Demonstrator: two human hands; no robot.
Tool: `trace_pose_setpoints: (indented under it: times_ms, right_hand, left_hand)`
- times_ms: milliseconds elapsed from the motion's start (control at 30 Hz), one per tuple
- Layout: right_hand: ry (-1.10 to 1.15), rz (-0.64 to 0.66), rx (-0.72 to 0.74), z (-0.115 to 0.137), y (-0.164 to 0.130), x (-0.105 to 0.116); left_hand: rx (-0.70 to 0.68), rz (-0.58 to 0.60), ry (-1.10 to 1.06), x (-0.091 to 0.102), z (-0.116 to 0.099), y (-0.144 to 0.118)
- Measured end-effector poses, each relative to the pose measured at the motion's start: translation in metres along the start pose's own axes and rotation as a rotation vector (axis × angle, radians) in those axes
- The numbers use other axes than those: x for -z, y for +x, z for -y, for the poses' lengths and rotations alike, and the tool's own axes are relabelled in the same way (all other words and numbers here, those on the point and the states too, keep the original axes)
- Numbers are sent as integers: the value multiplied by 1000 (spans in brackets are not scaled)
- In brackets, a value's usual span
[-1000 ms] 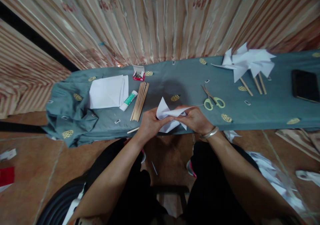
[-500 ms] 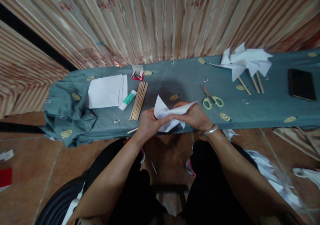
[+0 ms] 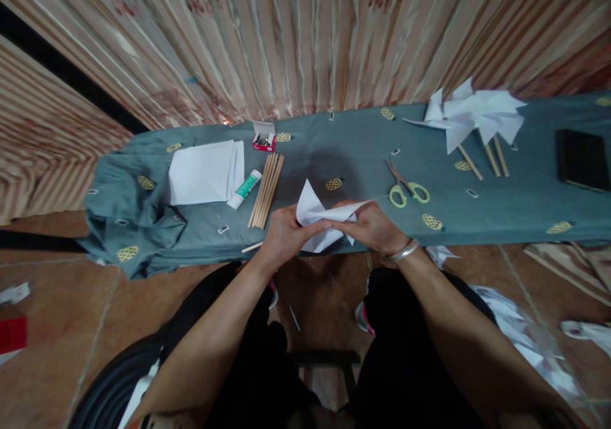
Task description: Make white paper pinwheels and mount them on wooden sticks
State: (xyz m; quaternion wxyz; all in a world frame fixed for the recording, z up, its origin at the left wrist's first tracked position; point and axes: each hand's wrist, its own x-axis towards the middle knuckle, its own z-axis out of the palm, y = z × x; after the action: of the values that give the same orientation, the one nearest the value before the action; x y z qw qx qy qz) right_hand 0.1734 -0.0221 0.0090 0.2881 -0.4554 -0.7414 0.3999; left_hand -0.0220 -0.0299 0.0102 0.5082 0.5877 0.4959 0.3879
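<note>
My left hand and my right hand both pinch a folded white paper piece just above the near edge of the table. The paper has pointed flaps sticking up and to the right, and its centre sits between my fingertips. A silver bangle circles my right wrist. Yellow-handled scissors lie on the cloth just right of my right hand. A bundle of wooden sticks lies left of my left hand, with one loose stick at the table edge.
The table wears a grey-blue cloth. A stack of white paper, a glue stick and a red box of pins lie at left. Finished paper pinwheels and a black phone lie at right. Paper scraps litter the floor.
The paper's right flap has been pressed lower between my fingers. My hands stay in the same spot.
</note>
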Motion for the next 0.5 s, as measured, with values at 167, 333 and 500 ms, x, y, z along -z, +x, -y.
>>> trace_pose_setpoints:
  times_ms: [167,333,500]
  right_hand:
    - [-88,36,-11,4,-2,2]
    - [-147,50,19,5,-2,3]
    - [-220,25,31,2,-4,2]
  left_hand:
    - [31,36,-18,0,-1,-1]
    - [52,40,19,-1,-2,-2]
    - [21,38,66,-1,-1,-2]
